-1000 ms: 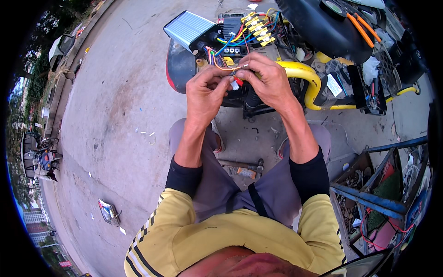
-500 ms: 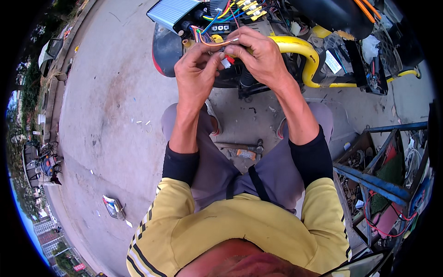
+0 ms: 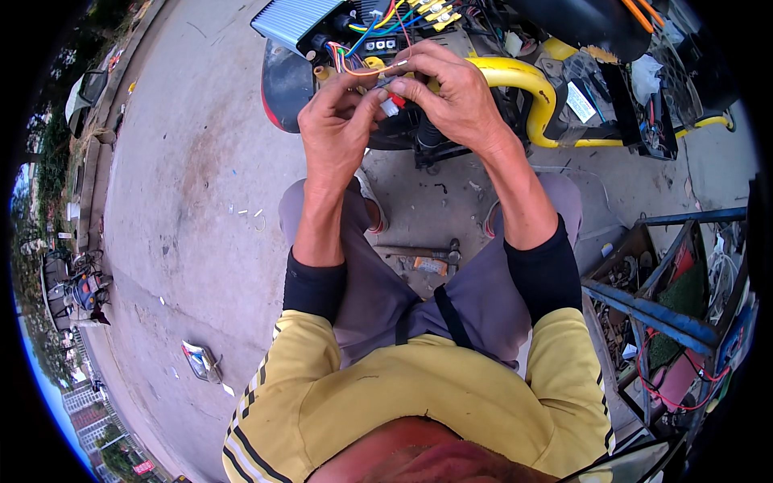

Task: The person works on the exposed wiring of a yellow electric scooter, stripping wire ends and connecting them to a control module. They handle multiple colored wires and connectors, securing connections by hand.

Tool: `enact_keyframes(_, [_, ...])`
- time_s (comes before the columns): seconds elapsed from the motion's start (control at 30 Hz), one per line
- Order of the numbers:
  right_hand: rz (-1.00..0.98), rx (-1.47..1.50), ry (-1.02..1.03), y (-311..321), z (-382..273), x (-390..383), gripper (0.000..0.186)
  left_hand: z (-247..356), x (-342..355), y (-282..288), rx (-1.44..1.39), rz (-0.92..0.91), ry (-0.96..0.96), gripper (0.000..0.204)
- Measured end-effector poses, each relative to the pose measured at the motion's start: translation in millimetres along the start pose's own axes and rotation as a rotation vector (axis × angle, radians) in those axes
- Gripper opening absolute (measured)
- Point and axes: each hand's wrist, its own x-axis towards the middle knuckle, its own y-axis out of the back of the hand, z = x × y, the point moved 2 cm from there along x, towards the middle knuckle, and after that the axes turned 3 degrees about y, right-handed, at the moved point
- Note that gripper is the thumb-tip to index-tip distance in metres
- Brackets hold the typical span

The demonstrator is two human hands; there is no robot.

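Note:
My left hand (image 3: pixel 332 133) and my right hand (image 3: pixel 457 95) meet in front of the vehicle, thumbs and fingers pinched on thin wires. An orange-brown wire (image 3: pixel 369 73) runs across from one hand to the other. Just below the fingertips hang a small white plug (image 3: pixel 390 108) and a red plug (image 3: pixel 398 100). Beyond the left hand, a bundle of coloured wires (image 3: pixel 341 56) comes out of a finned silver controller box (image 3: pixel 296 24). The exact ends between my fingers are partly hidden.
A yellow tube frame (image 3: pixel 515 74) curves beside my right hand. Yellow terminal blocks (image 3: pixel 436 13) lie behind the wires. On the ground between my feet is a hammer (image 3: pixel 453 251) with an orange package (image 3: pixel 431 266). A blue metal rack (image 3: pixel 656 314) full of parts stands at right.
Both hands keep their pinch on the wires. My left hand has shifted slightly left; the whole view has moved a little.

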Motion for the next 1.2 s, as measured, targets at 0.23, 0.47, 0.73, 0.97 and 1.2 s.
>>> enact_keyframes(0.23, [0.004,0.004,0.023,0,2,-2,0.018,-4,-1,1,-0.029,-0.01,-0.016,0.024])
enact_keyframes(0.47, [0.0,-0.004,0.03,-1,5,-2,0.019,1,-4,3,-0.053,0.005,-0.051,0.016])
enact_keyframes(0.73, [-0.013,-0.004,0.036,-3,1,-2,0.02,10,-12,28,-0.045,0.132,-0.232,0.012])
enact_keyframes(0.97, [-0.023,0.001,0.052,0,4,-2,0.024,141,-31,65,-1.016,-0.395,-0.692,0.049])
enact_keyframes(1.2, [-0.011,0.01,0.032,0,3,-9,0.028,186,-39,61,-1.246,-1.105,-0.88,0.052])
